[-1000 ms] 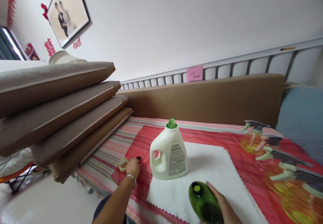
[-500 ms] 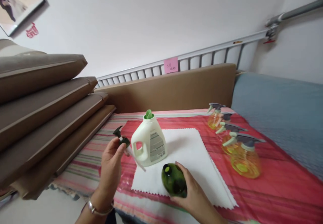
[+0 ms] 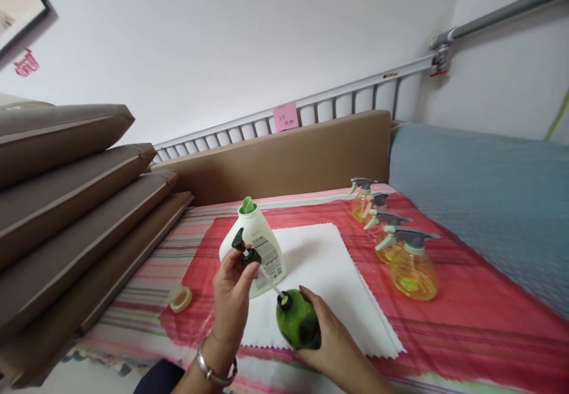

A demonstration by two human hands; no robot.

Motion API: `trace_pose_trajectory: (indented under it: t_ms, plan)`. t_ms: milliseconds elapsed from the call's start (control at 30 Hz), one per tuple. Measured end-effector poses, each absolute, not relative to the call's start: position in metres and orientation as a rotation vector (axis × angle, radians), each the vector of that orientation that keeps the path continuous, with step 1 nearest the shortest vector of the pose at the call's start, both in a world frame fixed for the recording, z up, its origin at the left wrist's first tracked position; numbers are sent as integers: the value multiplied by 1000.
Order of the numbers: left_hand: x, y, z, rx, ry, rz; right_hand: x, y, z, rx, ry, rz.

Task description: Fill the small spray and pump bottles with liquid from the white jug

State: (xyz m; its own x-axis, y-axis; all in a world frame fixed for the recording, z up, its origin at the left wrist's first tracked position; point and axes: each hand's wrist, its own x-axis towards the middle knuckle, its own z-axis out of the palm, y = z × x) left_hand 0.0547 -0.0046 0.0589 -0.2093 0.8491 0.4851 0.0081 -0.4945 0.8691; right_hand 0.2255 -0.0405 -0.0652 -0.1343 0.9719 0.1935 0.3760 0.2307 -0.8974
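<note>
Between the fingers of my left hand (image 3: pixel 233 290) is a dark green pump head (image 3: pixel 247 250) with a pale dip tube (image 3: pixel 271 280). The tube's lower end is at the mouth of a green bottle (image 3: pixel 299 321); how far inside it reaches, I cannot tell. My right hand (image 3: pixel 331 343) grips that bottle, which tilts with its neck toward my left. Behind my left hand a large pale detergent jug (image 3: pixel 267 234) stands partly on a white cloth (image 3: pixel 338 281), its green spout insert (image 3: pixel 248 205) uncovered.
Several spray bottles with yellow liquid (image 3: pixel 414 272) line the right side of the red sheet (image 3: pixel 471 323). A pale round cap (image 3: pixel 180 298) lies left of my left hand. Stacked brown cushions (image 3: pixel 75 216) rise at the left, and a blue padded surface (image 3: pixel 480 192) borders the right.
My left hand has moved right with the pump head, bringing the tube's end to the bottle's mouth. My right hand still grips the bottle. The view has turned slightly right, revealing the round cap.
</note>
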Motion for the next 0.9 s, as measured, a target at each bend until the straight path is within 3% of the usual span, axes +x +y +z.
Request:
trace_pose_trajectory:
  t_ms: [167,467,900]
  plan:
    - [57,-5,50,1483,1067,1707,226,-42,-58,-1281,-1650,926]
    - [66,-17,3,1727,1101,1183,228,-42,-46,-1331,-1598,938]
    - [72,-9,4,1612,1156,1225,233,-46,-41,-1258,-1569,846]
